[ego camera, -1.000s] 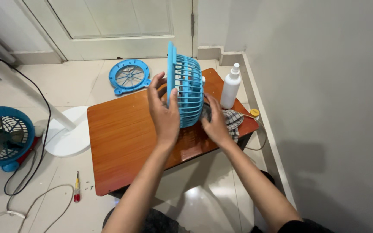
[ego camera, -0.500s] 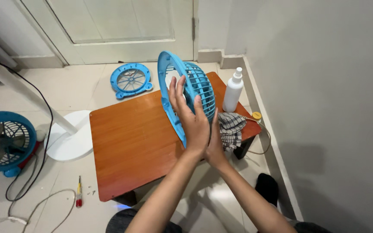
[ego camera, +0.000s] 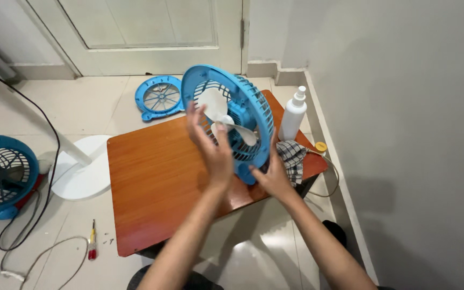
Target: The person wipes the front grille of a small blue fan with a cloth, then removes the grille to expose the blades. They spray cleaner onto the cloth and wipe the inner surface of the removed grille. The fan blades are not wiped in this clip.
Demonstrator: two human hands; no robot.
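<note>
- The blue fan (ego camera: 232, 121) is held tilted above the far right part of the wooden table (ego camera: 151, 182), its white blades facing the camera.
- The left hand (ego camera: 210, 142) lies open-fingered across the front rim.
- The right hand (ego camera: 269, 174) seems to clasp the lower edge; its fingers are partly hidden.
- A white spray bottle (ego camera: 292, 115) stands just beside the fan, and a checked cloth (ego camera: 294, 158) lies below it.

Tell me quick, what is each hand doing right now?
Left hand: open, fingers spread against the open front of the blue plastic fan housing with white blades.
Right hand: gripping that fan's lower rim from below.
</note>
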